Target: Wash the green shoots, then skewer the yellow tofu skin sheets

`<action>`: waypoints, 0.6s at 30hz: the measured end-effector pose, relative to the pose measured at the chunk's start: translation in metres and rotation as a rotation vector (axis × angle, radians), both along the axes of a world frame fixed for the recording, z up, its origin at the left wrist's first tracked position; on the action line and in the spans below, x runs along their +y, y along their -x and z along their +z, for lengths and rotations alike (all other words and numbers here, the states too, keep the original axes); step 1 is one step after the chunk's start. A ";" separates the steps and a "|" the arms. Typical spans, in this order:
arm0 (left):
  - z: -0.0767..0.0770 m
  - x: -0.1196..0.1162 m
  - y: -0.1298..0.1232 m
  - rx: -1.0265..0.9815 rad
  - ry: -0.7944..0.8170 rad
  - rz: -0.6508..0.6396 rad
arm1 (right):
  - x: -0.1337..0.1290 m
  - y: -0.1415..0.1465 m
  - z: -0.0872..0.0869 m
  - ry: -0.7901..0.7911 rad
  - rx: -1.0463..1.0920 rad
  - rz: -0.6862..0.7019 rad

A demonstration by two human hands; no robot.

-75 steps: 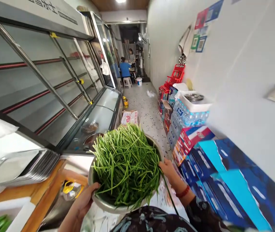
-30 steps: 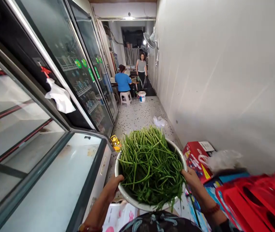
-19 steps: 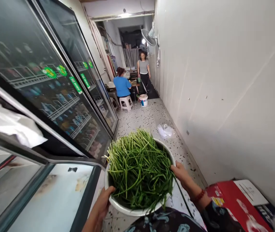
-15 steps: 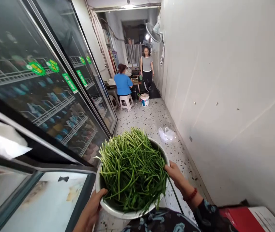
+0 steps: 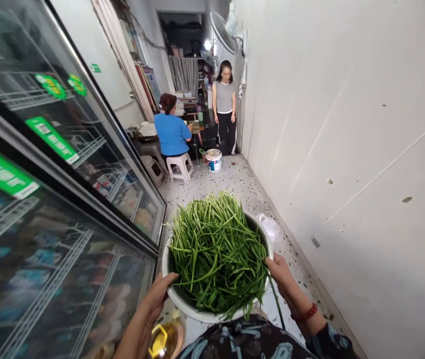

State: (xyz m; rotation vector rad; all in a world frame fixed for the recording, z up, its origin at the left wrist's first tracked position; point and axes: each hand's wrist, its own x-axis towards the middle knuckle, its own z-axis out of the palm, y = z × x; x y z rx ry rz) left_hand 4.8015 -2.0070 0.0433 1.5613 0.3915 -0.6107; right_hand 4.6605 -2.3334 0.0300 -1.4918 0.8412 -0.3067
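A large metal basin [image 5: 164, 259] is held level in front of my body, piled with long green garlic chives [image 5: 216, 249]. Their pale cut ends point away from me, and one stem hangs over the right side. My left hand [image 5: 160, 294] grips the near left rim, thumb on top and fingers underneath. On the opposite side my right hand [image 5: 282, 274] clasps the rim, with a red beaded bracelet at the wrist. The undersides of both hands are hidden by the basin.
Glass-door fridges [image 5: 96, 149] line the left; a white wall [image 5: 347, 149] bounds the right. On the floor lie a plastic bag [image 5: 270, 227], a bucket [image 5: 213, 160] and a yellow-handled oil jug [image 5: 165, 340]. A person in blue [image 5: 173, 132] sits on a stool [image 5: 180, 168]; another person [image 5: 225, 102] stands.
I have moved forward along the passage with the basin, past the chest freezer at the left. The people and bucket appear nearer, and the standing person has come forward. Both hands keep their hold.
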 end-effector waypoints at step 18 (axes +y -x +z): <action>-0.027 -0.023 -0.523 -0.060 0.038 0.044 | -0.019 -0.525 -0.032 0.030 -0.004 -0.008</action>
